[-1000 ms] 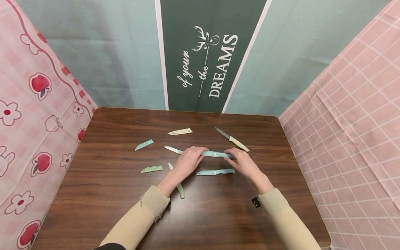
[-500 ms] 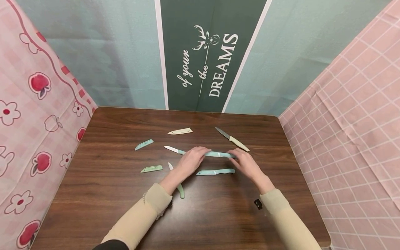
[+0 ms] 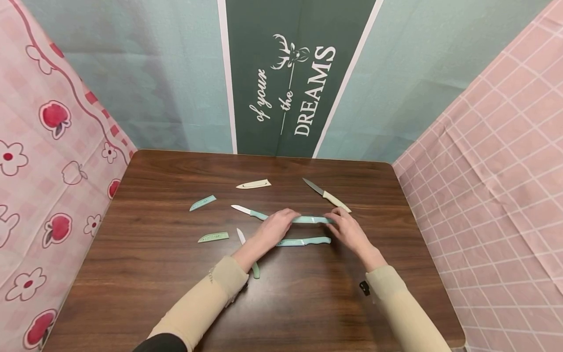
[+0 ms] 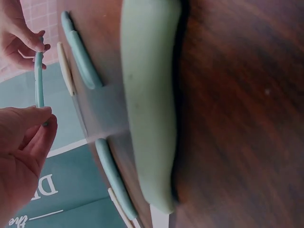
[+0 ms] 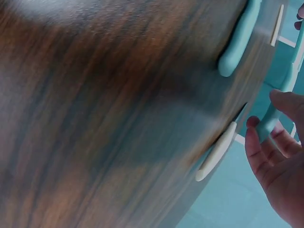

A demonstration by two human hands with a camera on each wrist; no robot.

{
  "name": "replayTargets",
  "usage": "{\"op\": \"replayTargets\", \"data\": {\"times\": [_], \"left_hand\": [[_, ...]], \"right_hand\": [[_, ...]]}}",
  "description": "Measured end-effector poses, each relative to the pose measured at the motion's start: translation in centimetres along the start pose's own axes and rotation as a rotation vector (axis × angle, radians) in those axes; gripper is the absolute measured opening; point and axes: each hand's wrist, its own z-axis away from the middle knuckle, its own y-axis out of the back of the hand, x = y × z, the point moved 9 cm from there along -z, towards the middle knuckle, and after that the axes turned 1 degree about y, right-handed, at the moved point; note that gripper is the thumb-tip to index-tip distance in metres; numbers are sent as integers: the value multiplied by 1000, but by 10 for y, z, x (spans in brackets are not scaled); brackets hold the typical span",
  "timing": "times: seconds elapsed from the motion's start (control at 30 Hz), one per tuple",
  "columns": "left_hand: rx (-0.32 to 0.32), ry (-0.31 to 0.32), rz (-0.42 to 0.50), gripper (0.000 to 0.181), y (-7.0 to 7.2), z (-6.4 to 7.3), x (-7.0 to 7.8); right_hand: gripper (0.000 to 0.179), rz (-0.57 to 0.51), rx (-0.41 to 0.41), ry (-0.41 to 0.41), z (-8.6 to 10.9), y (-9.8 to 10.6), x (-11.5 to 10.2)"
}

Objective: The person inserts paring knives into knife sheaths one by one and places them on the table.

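Note:
A light-blue paring knife (image 3: 310, 220) in its matching sheath is held level between both hands, raised over the table. My left hand (image 3: 278, 226) pinches the sheath end between thumb and fingers. At the handle end, my right hand (image 3: 349, 231) has thumb and fingertips around the butt, as the handle (image 5: 270, 118) in the right wrist view shows. Just nearer to me lies a second sheathed blue knife (image 3: 305, 241), its tip hidden by my left hand. Left of that hand is a bare blue-handled knife (image 3: 258, 214) with a white blade.
A green-handled knife (image 3: 256, 270) lies partly under my left forearm. Several things lie farther out on the brown table (image 3: 167, 293): a cream-handled knife (image 3: 336, 200), a cream sheath (image 3: 254, 185), a blue sheath (image 3: 203, 203) and a green sheath (image 3: 213, 237). Patterned cloths hang around three sides.
Both hands have shifted slightly right with the sheathed knife between them. My left hand now covers the tip of the second sheathed knife. Everything lying on the table stays put.

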Motion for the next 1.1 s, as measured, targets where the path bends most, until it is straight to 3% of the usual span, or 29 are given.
{"op": "replayTargets", "data": {"times": [0.17, 0.53, 0.73, 1.1], "left_hand": [[-26, -9, -90, 33, -12, 0, -1], [-127, -2, -157, 34, -32, 0, -2], [-149, 16, -164, 34, -37, 2, -4], [-135, 16, -165, 31, -37, 1, -6]], "right_hand": [[25, 28, -21, -37, 1, -8, 7], [23, 22, -17, -91, 3, -18, 19], [21, 24, -57, -111, 3, -26, 22], [21, 18, -68, -129, 4, -30, 22]]}}
